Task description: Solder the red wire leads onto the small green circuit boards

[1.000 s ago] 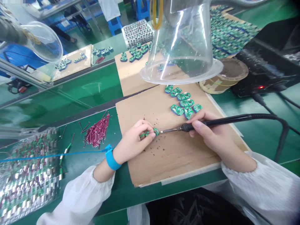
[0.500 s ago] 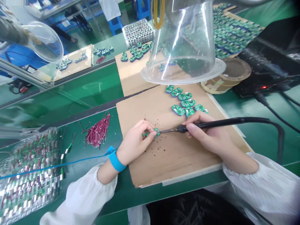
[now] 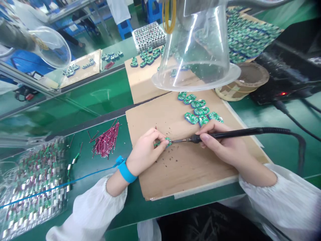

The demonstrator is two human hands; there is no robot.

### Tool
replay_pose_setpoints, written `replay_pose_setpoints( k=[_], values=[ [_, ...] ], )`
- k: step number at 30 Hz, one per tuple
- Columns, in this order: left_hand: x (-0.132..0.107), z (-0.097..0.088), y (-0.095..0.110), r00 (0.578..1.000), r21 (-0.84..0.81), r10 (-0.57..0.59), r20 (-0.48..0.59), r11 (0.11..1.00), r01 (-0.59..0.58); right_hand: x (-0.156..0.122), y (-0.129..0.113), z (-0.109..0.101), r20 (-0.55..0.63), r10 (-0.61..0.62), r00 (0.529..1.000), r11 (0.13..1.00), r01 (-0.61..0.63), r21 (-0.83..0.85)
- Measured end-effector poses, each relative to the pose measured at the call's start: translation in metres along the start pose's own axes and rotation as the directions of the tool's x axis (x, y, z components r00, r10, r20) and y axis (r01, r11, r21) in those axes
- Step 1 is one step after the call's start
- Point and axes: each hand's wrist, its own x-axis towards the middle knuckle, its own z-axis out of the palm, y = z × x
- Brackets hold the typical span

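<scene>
My left hand (image 3: 147,149), with a blue strap (image 3: 127,171) round its wrist, pinches a small green circuit board (image 3: 168,142) above the cardboard sheet (image 3: 160,182). Fingers cover much of that board. From the right, my right hand (image 3: 223,144) grips a black-handled soldering iron (image 3: 240,133) like a pen. Its metal tip meets the board's right edge; whether it touches cannot be made out. Dark specks lie on the cardboard around the board. Just beyond my right hand sit several more green circuit boards (image 3: 200,111).
Red wires (image 3: 106,140) lie in a pile at left, beside a clear tray of metal parts (image 3: 37,187). A clear fume hood (image 3: 195,50) hangs over the cardboard. At right stand a round tub (image 3: 242,82) and a black box (image 3: 296,67). The iron's cord curves down the right side.
The view has shifted very slightly. Both hands keep their hold, and the iron's tip stays at the board's right edge.
</scene>
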Motion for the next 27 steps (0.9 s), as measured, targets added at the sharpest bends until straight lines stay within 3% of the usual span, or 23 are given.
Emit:
replay_pose_setpoints(
  k=[5, 17, 20, 23, 26, 27],
  values=[
    [-0.001, 0.001, 0.000, 0.999, 0.013, 0.020, -0.028, 1.000, -0.019, -0.002, 0.000, 0.001, -0.157, 0.075, 0.985, 0.994, -0.060, 0.096],
    [-0.001, -0.006, -0.004, 1.000, 0.001, 0.015, 0.024, 1.000, -0.015, -0.001, 0.004, 0.004, -0.247, 0.030, 0.969, 0.992, 0.002, 0.129],
    [-0.010, -0.014, -0.005, 0.979, -0.005, 0.113, 0.169, 0.993, -0.114, 0.003, -0.003, -0.001, -0.230, -0.052, 0.972, 0.998, 0.045, -0.033],
    [-0.025, -0.028, -0.003, 0.914, 0.051, 0.181, 0.364, 0.976, -0.214, 0.016, -0.009, -0.008, -0.073, -0.161, 0.984, 0.933, 0.128, -0.336],
    [-0.037, -0.064, -0.005, 0.869, 0.139, 0.189, 0.457, 0.950, -0.279, 0.031, -0.005, -0.009, 0.095, -0.244, 0.965, 0.808, 0.257, -0.530],
    [-0.039, -0.083, -0.009, 0.895, 0.182, 0.163, 0.415, 0.949, -0.257, 0.034, -0.002, -0.006, 0.116, -0.258, 0.959, 0.762, 0.276, -0.586]
  ],
)
